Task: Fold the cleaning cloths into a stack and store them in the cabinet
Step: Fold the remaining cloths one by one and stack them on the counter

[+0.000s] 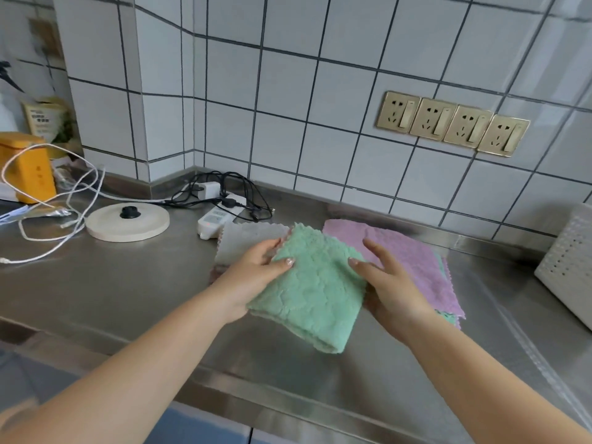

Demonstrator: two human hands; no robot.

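Observation:
A folded green cloth (307, 290) is held just above the steel counter (128, 283) between both hands. My left hand (253, 277) grips its left edge, thumb on top. My right hand (389, 283) holds its right edge, fingers partly underneath. A grey cloth (250, 240) lies flat behind my left hand. To the right, a pink cloth (413, 254) lies spread on top of other cloths, whose green and pink edges show at its lower right corner (448, 317). No cabinet is clearly in view.
A round kettle base (128, 221) and a white power strip (217, 216) with tangled black and white cables sit at the back left. An orange box (27, 166) stands far left. A white perforated basket (567, 267) stands at the right. Wall sockets (451, 123) are above.

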